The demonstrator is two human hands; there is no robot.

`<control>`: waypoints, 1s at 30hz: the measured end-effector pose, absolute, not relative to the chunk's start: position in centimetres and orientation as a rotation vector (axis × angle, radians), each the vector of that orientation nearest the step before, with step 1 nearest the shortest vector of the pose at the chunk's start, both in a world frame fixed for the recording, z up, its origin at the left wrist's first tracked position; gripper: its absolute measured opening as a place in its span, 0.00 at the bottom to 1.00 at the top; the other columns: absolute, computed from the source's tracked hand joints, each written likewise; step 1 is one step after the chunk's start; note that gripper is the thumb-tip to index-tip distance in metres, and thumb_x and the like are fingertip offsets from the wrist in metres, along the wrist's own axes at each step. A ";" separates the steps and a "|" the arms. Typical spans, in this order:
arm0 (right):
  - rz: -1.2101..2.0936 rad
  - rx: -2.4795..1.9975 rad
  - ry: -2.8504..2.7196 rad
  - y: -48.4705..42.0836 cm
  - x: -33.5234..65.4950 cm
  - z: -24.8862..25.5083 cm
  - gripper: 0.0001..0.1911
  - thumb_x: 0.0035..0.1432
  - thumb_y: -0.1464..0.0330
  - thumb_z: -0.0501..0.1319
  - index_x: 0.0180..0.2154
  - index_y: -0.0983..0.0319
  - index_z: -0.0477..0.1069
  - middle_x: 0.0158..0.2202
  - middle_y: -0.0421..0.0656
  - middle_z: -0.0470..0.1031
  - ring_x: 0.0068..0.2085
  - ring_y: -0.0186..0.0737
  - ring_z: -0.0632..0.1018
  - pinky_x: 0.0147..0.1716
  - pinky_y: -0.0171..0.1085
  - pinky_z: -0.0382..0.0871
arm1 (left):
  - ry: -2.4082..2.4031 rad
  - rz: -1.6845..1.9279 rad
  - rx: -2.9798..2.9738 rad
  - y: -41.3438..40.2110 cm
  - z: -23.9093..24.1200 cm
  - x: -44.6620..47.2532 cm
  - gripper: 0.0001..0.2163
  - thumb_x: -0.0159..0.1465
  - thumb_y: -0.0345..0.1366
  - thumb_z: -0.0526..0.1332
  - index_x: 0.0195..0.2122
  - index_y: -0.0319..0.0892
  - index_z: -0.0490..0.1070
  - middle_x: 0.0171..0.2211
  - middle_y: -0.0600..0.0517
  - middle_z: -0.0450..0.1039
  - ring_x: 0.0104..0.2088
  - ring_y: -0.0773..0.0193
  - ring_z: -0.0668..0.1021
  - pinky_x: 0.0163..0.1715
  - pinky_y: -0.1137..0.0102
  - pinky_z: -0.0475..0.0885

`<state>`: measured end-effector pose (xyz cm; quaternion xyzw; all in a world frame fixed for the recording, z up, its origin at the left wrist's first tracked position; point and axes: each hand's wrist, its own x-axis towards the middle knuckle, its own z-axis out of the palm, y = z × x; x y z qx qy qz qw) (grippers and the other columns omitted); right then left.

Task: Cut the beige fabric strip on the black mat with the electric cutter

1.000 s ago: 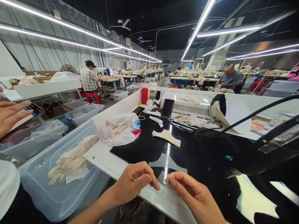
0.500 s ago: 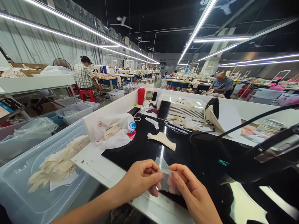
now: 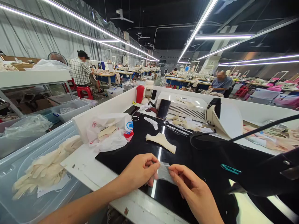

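My left hand (image 3: 137,171) and my right hand (image 3: 189,188) both pinch a small thin translucent piece of film (image 3: 164,172), held between them just above the glossy black mat (image 3: 187,155) at the near edge of the worktable. Each hand's thumb and forefinger are closed on an edge of the piece. A cream fabric cut-out (image 3: 161,141) lies on the mat a little beyond the hands. A white plastic bag (image 3: 109,132) with cream pieces in it sits to the left of it.
A clear plastic bin (image 3: 30,186) with a pile of cream fabric pieces (image 3: 44,165) stands at the left. A phone (image 3: 163,109), a white machine (image 3: 187,109), a red bottle (image 3: 140,94), teal snips (image 3: 230,169) and black cables are on the table. Other people sit at distant workstations.
The view has shifted left to right, so another person's hand with a phone has left the picture. My hands lifted the translucent piece off the table edge and hold it higher over the mat.
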<state>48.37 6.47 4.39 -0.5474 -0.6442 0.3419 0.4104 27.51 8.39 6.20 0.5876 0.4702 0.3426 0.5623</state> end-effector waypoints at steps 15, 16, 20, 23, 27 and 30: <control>0.576 -1.274 -1.950 7.8 48.7 3.3 0.15 0.72 0.58 0.57 0.49 0.50 0.82 0.34 0.42 0.77 0.35 0.40 0.79 0.34 0.35 0.75 | 1.396 0.769 1.788 8.5 6.1 27.7 0.04 0.69 0.36 0.60 0.43 0.45 0.67 0.27 0.61 0.73 0.23 0.69 0.73 0.28 0.73 0.64; 0.534 -1.272 -1.972 7.9 48.8 3.3 0.16 0.72 0.58 0.56 0.49 0.50 0.81 0.34 0.42 0.77 0.35 0.41 0.79 0.35 0.36 0.75 | 1.440 0.755 1.862 8.4 6.0 27.7 0.03 0.69 0.35 0.61 0.42 0.45 0.67 0.28 0.60 0.73 0.24 0.69 0.73 0.28 0.73 0.63; 0.370 -1.256 -2.074 8.0 48.9 2.9 0.17 0.73 0.60 0.55 0.53 0.51 0.80 0.34 0.43 0.77 0.35 0.42 0.78 0.34 0.39 0.77 | 1.583 0.649 2.199 8.1 5.3 27.8 0.03 0.72 0.35 0.59 0.39 0.45 0.69 0.29 0.58 0.74 0.26 0.67 0.74 0.28 0.71 0.60; 0.287 -1.236 -2.154 7.9 48.9 2.3 0.16 0.74 0.63 0.55 0.55 0.51 0.78 0.36 0.44 0.77 0.35 0.42 0.77 0.34 0.40 0.78 | 1.624 0.553 2.427 7.9 5.0 27.9 0.06 0.74 0.35 0.58 0.38 0.44 0.70 0.31 0.56 0.76 0.28 0.64 0.77 0.26 0.69 0.58; 0.153 -1.256 -2.194 7.7 48.6 1.5 0.17 0.74 0.66 0.52 0.55 0.54 0.78 0.36 0.45 0.76 0.35 0.44 0.76 0.34 0.42 0.77 | 1.636 0.471 2.573 7.8 4.8 27.9 0.07 0.75 0.35 0.58 0.38 0.43 0.71 0.32 0.54 0.75 0.29 0.62 0.78 0.25 0.67 0.56; 0.075 -1.251 -2.240 7.7 48.5 1.3 0.17 0.74 0.67 0.52 0.55 0.55 0.77 0.36 0.44 0.75 0.35 0.44 0.75 0.35 0.44 0.76 | 1.635 0.474 2.606 7.8 4.7 27.9 0.09 0.75 0.35 0.57 0.37 0.43 0.71 0.31 0.54 0.75 0.28 0.61 0.77 0.24 0.67 0.56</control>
